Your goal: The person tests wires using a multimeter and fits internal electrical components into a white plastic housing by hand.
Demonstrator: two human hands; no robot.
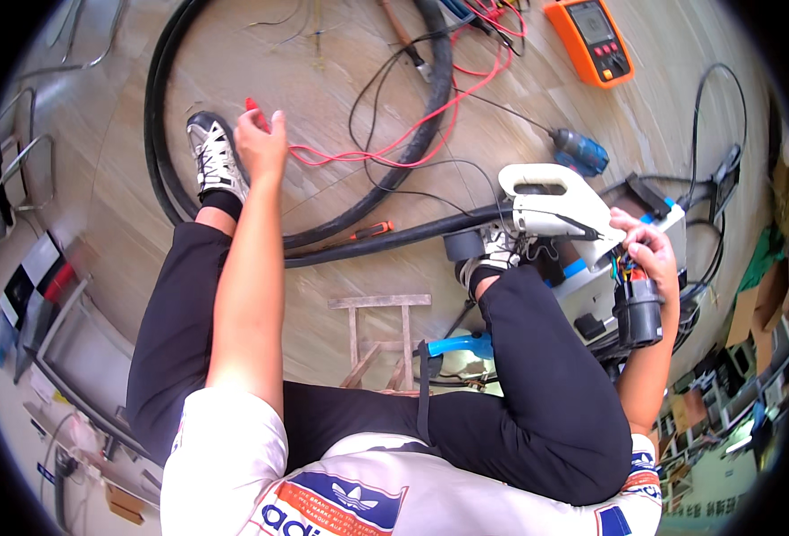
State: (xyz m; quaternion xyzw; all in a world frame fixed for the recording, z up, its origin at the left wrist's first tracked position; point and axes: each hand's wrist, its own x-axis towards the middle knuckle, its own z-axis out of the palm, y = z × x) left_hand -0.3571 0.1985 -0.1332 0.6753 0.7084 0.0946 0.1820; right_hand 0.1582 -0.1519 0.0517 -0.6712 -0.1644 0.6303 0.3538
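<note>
My left hand (pixel 262 143) is raised over my left shoe, its fingers closed on a red test probe (pixel 251 105) whose red lead (pixel 359 157) trails off to the right. On the right, my right hand (pixel 646 243) grips a white charging gun (pixel 555 213) near its front end. Coloured wires (pixel 625 268) show there, between the white housing and a round black connector (pixel 640 314) that hangs by my right wrist. A thick black cable (pixel 394 239) runs leftward from the gun. Part of my right hand's grip is hidden behind the housing.
An orange multimeter (pixel 593 43) lies on the floor at the far right, with a blue power drill (pixel 579 152) nearer. The black cable loops (pixel 157 116) around my left foot. An orange-handled screwdriver (pixel 373 230) and a small wooden stool (pixel 378 302) are close by. Boxes (pixel 756 304) crowd the right.
</note>
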